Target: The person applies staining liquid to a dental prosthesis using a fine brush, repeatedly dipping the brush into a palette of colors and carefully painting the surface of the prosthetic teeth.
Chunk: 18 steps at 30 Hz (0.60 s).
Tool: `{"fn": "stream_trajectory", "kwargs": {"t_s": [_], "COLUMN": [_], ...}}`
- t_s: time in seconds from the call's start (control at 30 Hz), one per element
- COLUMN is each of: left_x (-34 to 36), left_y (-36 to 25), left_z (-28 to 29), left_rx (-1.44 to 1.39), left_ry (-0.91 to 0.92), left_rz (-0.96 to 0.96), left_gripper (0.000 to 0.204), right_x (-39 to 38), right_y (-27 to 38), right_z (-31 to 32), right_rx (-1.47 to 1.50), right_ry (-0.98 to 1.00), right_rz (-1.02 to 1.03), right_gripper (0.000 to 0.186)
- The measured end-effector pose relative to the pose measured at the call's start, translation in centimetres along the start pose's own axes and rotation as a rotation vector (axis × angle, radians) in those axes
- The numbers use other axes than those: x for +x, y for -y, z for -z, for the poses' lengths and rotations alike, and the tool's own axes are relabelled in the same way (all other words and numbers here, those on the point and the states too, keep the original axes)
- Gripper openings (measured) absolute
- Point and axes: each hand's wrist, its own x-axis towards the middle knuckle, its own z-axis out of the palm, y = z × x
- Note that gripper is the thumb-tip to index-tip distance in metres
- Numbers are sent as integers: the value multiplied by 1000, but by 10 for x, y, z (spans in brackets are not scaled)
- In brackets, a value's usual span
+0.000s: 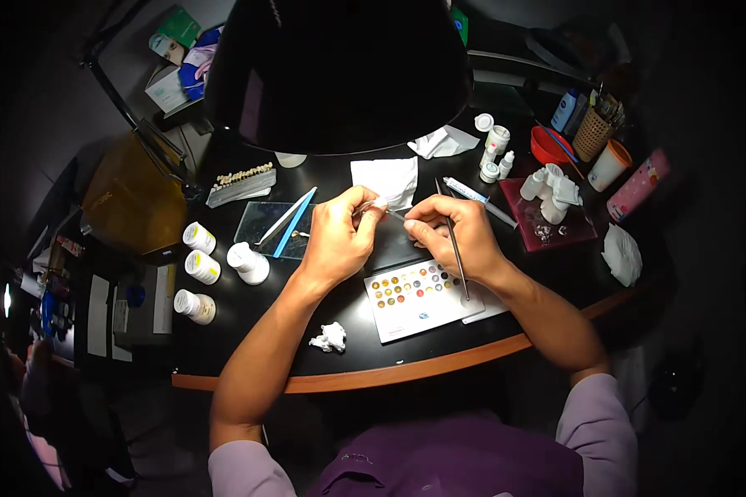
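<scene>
My left hand [341, 234] is closed in a pinch over the middle of the desk, with a small whitish, partly clear piece [379, 204] at its fingertips; its exact kind is too small to tell. Close by on the right, my right hand [457, 236] is closed too. A thin dark-handled tool [457, 257] runs through its fingers, one end up and the other down over a white palette [406, 321] with rows of coloured wells. From its pinch a fine tip [396, 216] points toward the small piece. A folded white tissue [387, 180] lies just beyond.
Left are white jars [248, 263], a glass slab [257, 217] with white tweezers and a blue tool, and tooth-shaped shade tabs [244, 178]. Right stand small bottles [506, 164], a red bowl [550, 146] and a maroon tray [572, 234]. A black lamp hood [340, 74] hangs above.
</scene>
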Motion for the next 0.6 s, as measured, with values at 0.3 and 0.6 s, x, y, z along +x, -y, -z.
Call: {"fn": "stream_trajectory", "kwargs": {"t_s": [0.3, 0.6], "left_x": [1, 2], "left_y": [13, -2], "left_z": [-2, 4], "left_rx": [189, 306], "left_ry": [-9, 51], "left_rz": [-135, -164], "left_gripper": [11, 12], "right_x": [5, 5], "right_y": [-21, -24], "right_z": [2, 4], "right_rx": [155, 274], "right_ry": [55, 45], "right_rz": [-162, -141], "right_gripper": [6, 6]}}
